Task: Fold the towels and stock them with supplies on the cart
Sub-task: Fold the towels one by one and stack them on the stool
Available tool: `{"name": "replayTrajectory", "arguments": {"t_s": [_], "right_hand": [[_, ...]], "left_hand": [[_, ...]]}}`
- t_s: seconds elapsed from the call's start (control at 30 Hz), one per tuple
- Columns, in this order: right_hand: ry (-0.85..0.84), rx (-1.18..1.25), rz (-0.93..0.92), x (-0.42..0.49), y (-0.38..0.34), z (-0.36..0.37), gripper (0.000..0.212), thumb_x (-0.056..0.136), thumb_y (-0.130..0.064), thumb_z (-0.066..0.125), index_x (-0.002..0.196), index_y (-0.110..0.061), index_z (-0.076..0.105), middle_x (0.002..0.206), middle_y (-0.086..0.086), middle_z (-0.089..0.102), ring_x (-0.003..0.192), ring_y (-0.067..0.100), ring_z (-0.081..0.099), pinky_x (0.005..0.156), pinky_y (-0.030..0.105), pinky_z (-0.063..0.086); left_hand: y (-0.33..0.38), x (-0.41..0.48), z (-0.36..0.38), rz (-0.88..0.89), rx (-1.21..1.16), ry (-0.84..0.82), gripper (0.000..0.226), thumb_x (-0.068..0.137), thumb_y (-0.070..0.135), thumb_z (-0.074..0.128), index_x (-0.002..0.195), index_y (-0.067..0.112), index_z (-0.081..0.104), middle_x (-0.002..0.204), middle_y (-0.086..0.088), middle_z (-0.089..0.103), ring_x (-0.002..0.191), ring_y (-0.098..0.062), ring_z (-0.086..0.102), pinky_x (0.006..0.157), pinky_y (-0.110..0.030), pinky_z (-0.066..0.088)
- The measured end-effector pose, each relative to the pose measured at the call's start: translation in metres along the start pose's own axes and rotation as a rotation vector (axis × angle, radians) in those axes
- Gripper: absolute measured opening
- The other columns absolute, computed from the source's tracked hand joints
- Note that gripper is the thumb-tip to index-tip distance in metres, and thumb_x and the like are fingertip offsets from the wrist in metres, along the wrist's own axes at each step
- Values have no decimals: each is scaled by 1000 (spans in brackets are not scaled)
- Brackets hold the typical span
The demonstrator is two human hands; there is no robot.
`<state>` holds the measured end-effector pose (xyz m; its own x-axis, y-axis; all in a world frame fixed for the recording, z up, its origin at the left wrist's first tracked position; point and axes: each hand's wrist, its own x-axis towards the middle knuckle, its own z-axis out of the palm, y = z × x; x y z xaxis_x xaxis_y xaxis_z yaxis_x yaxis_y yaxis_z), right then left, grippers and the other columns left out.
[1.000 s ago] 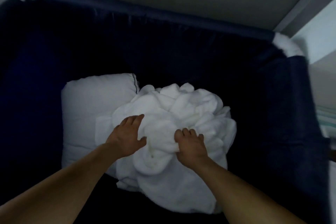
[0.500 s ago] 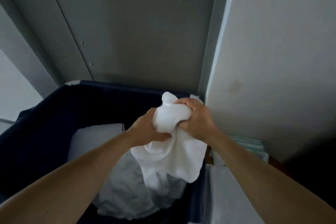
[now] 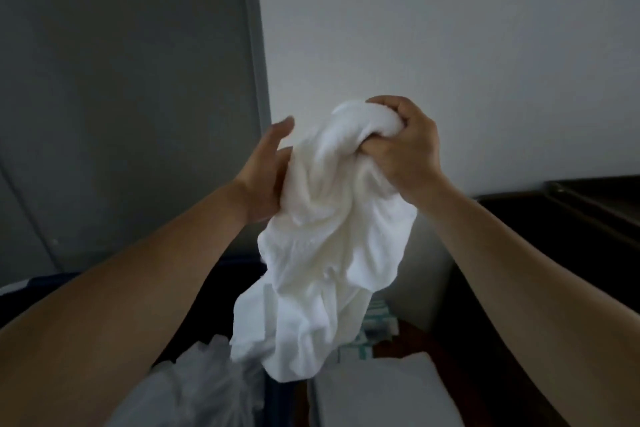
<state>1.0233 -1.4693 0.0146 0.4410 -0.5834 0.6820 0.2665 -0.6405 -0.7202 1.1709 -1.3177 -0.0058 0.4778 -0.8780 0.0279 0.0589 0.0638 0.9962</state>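
A crumpled white towel (image 3: 322, 253) hangs in the air in front of me, bunched at the top. My right hand (image 3: 401, 146) grips the bunched top end, fingers curled into the cloth. My left hand (image 3: 266, 170) is against the towel's left side, with its fingers straight and its palm on the cloth. The towel's lower part dangles above the dark laundry bin (image 3: 221, 274).
More white linen (image 3: 201, 381) lies in the bin at the bottom left. A white flat surface (image 3: 381, 395) and a teal-and-white striped stack (image 3: 377, 326) sit below the towel. A dark counter (image 3: 581, 211) stands at the right, walls behind.
Both hands lifted the towel out of the bin and raised it to the right. My left hand has loosened from a grip to a flat touch.
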Motion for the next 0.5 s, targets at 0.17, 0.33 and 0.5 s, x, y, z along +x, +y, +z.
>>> {"name": "replayTrajectory", "arguments": {"t_s": [0.17, 0.33, 0.5], "right_hand": [[-42, -194, -55, -18, 3, -33, 50, 64, -9, 81, 101, -39, 65, 105, -16, 69, 99, 4, 63, 89, 26, 53], [-57, -328, -41, -41, 30, -75, 53, 65, -7, 83, 112, -28, 68, 114, -4, 68, 104, 14, 62, 93, 31, 50], [-124, -431, -82, -42, 66, -122, 55, 65, -15, 86, 114, -30, 67, 108, -5, 64, 96, 7, 59, 82, 7, 40]], "left_hand": [[-13, 33, 31, -104, 86, -77, 31, 89, 43, 58, 75, 23, 75, 80, -2, 70, 73, -19, 68, 64, -30, 54], [-38, 47, 64, -211, 143, -57, 31, 94, 32, 64, 73, 17, 82, 80, -4, 77, 68, -18, 74, 52, -27, 56], [-45, 69, 105, -58, 464, 161, 18, 93, 25, 62, 99, 10, 68, 91, -7, 72, 83, -27, 68, 69, -36, 58]]}}
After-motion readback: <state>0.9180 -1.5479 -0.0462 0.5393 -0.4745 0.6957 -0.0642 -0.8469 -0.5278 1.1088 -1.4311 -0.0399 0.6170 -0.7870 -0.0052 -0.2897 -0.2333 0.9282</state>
